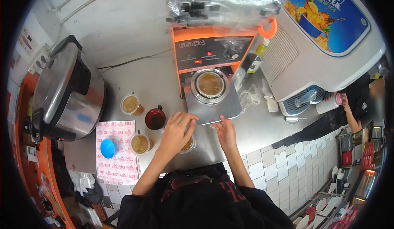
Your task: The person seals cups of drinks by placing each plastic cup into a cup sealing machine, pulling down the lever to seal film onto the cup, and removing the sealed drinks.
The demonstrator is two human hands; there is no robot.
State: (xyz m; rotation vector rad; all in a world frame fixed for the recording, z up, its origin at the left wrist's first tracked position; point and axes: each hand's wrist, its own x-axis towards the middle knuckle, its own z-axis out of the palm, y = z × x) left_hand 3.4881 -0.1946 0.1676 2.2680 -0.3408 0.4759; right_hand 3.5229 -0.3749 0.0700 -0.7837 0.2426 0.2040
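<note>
A cup of brown liquid [210, 84] sits in the round ring of the cup sealer's metal tray [223, 111], which is pulled out of the orange cup sealer [177, 61]. My right hand [225, 132] grips the tray's front edge, thumb on top. My left hand [179, 129] is at the tray's front left corner, fingers loosely bent and apart, holding nothing; whether the fingertips touch the tray I cannot tell. Partly hidden beneath that hand stands another filled cup [188, 145]. Left of it are a dark red mug [155, 118] and two more filled cups [141, 144].
A blue cup [108, 148] stands on printed paper [119, 169] at the counter's left. Behind it is a big rice cooker [69, 93]. A bottle [252, 63] and crumpled plastic [250, 97] lie right of the sealer, beside a drink dispenser [283, 71]. Another person [353, 106] stands at right.
</note>
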